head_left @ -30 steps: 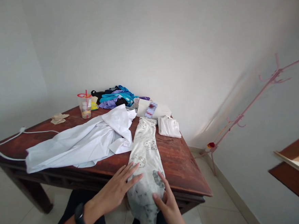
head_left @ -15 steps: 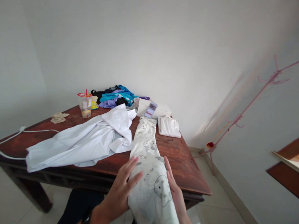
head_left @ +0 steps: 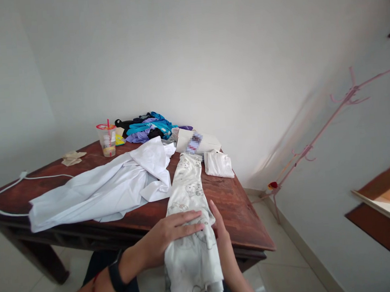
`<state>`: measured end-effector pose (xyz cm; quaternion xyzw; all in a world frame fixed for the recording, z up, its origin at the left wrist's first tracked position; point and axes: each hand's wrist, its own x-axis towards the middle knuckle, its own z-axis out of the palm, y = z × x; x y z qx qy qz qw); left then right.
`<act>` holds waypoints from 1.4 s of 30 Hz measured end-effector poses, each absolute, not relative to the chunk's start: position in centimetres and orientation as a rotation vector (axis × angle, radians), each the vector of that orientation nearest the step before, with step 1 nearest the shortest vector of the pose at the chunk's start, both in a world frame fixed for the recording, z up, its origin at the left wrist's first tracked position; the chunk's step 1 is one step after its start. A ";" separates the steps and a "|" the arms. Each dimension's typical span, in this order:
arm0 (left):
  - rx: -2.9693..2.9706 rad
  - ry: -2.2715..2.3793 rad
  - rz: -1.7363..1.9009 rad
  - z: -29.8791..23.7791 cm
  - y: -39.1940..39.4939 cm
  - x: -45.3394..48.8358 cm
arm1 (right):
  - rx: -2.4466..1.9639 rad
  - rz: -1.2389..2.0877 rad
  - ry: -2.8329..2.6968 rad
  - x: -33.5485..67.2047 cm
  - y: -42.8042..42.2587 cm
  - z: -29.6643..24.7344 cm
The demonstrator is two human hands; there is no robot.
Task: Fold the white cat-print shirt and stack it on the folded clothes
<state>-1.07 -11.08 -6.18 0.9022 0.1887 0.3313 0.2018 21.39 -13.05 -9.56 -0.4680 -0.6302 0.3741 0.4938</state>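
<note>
A white garment (head_left: 188, 186) with grey cartoon animal prints lies in a long narrow strip across the table, its near end hanging over the front edge toward me. My left hand (head_left: 174, 232) rests on top of it near the edge, fingers stretched out across the cloth. Along the garment's right side is my right hand (head_left: 223, 237), held edgewise with fingers extended; its thumb side is partly hidden by the cloth. To the left, a plain white garment (head_left: 110, 183) is spread out loosely. A small folded white cloth (head_left: 218, 164) sits beyond the print garment on the right.
The dark red wooden table (head_left: 233, 214) carries a plastic cup with a straw (head_left: 108, 141), crumpled tissue (head_left: 73, 157), a white cable (head_left: 6, 211), a heap of colourful clothes (head_left: 150, 127) and a white box (head_left: 209, 140). A pink coat stand (head_left: 327, 130) leans right.
My left hand has slid inward over the top of the printed garment. The near part of the cloth has become narrower, with its right side drawn in. My right hand stays alongside.
</note>
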 end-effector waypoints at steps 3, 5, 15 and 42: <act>2.393 0.500 0.868 -6.0 -11.2 -1.0 | -1.377 0.521 -1.843 22.8 -13.7 -8.4; 2.318 0.497 0.854 -5.8 -11.2 -0.9 | -1.429 0.248 -2.003 23.7 -14.1 -7.0; 2.117 0.492 1.044 -3.6 -10.4 -0.4 | -0.637 0.090 -2.335 23.4 -12.5 -3.1; 1.515 0.697 0.995 0.8 -6.8 3.1 | -1.002 0.992 -1.617 23.2 -6.6 -0.7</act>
